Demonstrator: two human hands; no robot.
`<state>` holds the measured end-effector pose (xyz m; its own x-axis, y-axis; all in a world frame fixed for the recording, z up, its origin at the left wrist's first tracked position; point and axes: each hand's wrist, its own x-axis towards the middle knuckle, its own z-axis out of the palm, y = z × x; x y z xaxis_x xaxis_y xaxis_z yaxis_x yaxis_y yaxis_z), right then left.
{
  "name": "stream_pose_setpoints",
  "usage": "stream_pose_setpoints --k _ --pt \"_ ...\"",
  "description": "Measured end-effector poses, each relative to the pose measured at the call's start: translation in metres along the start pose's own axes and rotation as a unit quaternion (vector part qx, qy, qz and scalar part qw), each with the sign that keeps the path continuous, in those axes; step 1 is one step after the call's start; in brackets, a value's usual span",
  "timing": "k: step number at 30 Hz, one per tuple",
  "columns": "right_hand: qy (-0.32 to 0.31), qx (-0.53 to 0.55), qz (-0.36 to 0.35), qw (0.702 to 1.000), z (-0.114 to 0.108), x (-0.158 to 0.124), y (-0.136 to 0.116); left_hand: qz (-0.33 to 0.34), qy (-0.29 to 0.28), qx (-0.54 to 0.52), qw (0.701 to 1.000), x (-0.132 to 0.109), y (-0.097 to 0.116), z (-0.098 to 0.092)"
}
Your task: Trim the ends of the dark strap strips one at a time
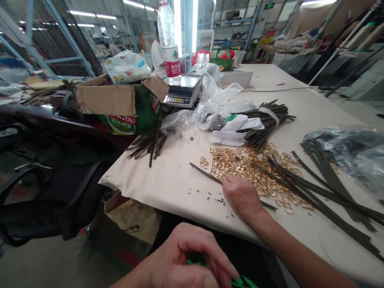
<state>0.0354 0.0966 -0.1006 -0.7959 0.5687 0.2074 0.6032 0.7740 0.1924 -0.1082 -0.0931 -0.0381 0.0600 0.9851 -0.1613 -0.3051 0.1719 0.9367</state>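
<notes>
My right hand (pixel 241 197) is closed on a dark strap strip (pixel 205 173) over the table. One end sticks out to the left and the other shows below the wrist. Beside it lies a spread heap of gold metal buckles (pixel 231 160). My left hand (pixel 192 252) is low at the front, fingers curled round something green (pixel 243 282), mostly hidden by the fingers. Short dark offcuts (pixel 220 199) lie scattered left of the right hand. More long dark strips (pixel 324 196) stretch across the right side, partly over the buckles.
A tied strip bundle (pixel 267 122) lies behind the buckles, near clear plastic bags (pixel 210 108). A digital scale (pixel 183 92) carries a plastic bottle (pixel 169 44). An open carton (pixel 105 100) stands at the left, above a black chair (pixel 57 200). Crumpled plastic (pixel 351 148) lies far right.
</notes>
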Motion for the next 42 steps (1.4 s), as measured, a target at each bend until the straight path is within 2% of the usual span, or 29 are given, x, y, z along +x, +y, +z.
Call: stream_pose_setpoints --k 1,3,7,12,20,29,32,34,36,38,42 --pt "0.002 -0.004 -0.004 1.000 0.000 0.000 -0.001 -0.006 -0.018 0.019 1.000 0.005 -0.001 -0.005" --pt "0.004 -0.010 -0.014 1.000 0.001 0.000 -0.002 -0.024 -0.016 0.046 0.998 0.007 -0.012 -0.013" --pt "-0.003 -0.017 -0.034 0.999 0.002 0.004 0.002 -0.047 0.069 0.049 0.995 0.000 -0.043 -0.024" --pt "-0.009 -0.018 -0.065 0.998 -0.003 0.003 0.006 -0.057 0.106 0.038 0.992 -0.004 -0.059 -0.031" --pt "-0.007 -0.014 -0.127 0.992 -0.017 -0.037 -0.003 -0.070 0.108 0.039 0.991 -0.003 -0.067 -0.032" --pt "-0.003 0.051 -0.146 0.988 -0.034 -0.088 -0.016 -0.074 0.097 0.058 0.991 -0.002 -0.068 -0.031" --pt "-0.019 0.103 -0.134 0.985 -0.038 -0.104 -0.022 -0.066 0.075 0.105 0.989 -0.004 -0.066 -0.032" --pt "-0.043 0.153 -0.088 0.983 -0.042 -0.110 -0.023 -0.071 0.043 0.159 0.984 -0.006 -0.063 -0.032" --pt "-0.089 0.226 -0.017 0.970 -0.047 -0.112 -0.023 -0.091 0.010 0.200 0.976 -0.007 -0.062 -0.032" --pt "-0.139 0.322 0.047 0.935 -0.052 -0.112 -0.023 -0.105 0.003 0.188 0.977 -0.006 -0.063 -0.031" --pt "-0.229 0.501 0.102 0.829 -0.054 -0.115 -0.024 -0.061 0.089 0.060 0.992 -0.003 -0.068 -0.031"
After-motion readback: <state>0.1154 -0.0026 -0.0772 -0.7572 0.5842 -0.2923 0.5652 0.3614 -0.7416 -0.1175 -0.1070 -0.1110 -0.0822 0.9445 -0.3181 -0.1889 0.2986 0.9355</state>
